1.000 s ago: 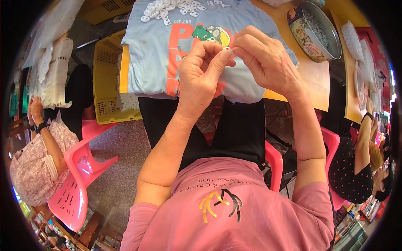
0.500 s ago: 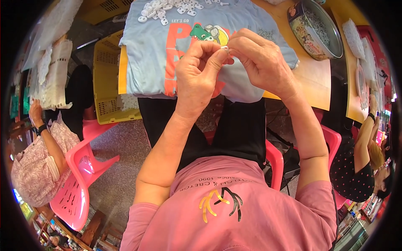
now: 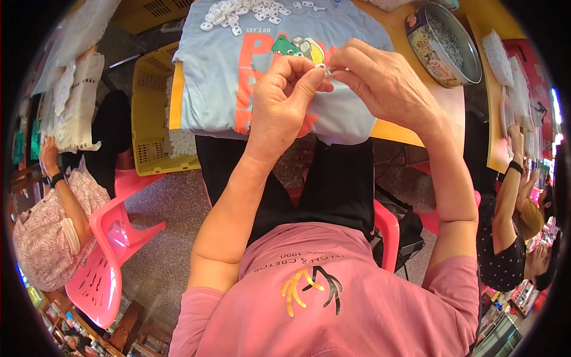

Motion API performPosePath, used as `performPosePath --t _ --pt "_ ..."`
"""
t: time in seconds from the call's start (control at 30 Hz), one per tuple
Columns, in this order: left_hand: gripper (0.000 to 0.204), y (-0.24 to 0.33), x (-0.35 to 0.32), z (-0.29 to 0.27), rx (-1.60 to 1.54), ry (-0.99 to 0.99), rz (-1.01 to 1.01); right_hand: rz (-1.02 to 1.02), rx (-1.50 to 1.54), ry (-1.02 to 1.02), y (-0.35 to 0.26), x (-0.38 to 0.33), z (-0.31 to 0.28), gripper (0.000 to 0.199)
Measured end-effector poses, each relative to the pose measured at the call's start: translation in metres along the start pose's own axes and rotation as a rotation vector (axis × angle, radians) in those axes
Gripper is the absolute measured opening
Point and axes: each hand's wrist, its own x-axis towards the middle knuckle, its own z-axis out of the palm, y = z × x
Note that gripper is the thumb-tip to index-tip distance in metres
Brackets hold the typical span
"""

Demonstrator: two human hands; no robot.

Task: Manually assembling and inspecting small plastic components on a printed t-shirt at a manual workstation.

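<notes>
A small white plastic piece (image 3: 321,67) is pinched between the thumb and forefinger of my left hand (image 3: 284,98). Against its right side, my right hand (image 3: 389,83) pinches a thin silvery metal piece (image 3: 329,72), too small to make out fully. The two hands nearly meet at the fingertips, above a light blue printed shirt (image 3: 208,89) spread over the table. Toward the far edge of the shirt lies a heap of similar white plastic pieces (image 3: 238,13).
An oval tin (image 3: 437,65) of small grey metal pieces stands at the right on the yellow table (image 3: 446,113). Left of the table is a yellow crate (image 3: 148,149) with white pieces in it. Seated people flank me, and a pink chair (image 3: 98,279) is at left.
My right hand has turned and its wrist has shifted right, its fingertips drawn slightly away from the white piece, so the silvery piece shows more. My left hand stays nearly in place.
</notes>
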Motion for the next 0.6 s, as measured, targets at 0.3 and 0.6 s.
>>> performPosePath --t 0.3,0.6 --pt "0.014 0.0050 0.0001 -0.0001 0.007 -0.018 -0.056 -0.095 0.050 -0.078 0.0087 0.0052 0.0021 0.011" --pt "0.013 -0.0015 -0.0005 0.0015 0.092 -0.010 0.035 -0.029 0.254 -0.079 0.0059 0.0077 0.0028 0.008"
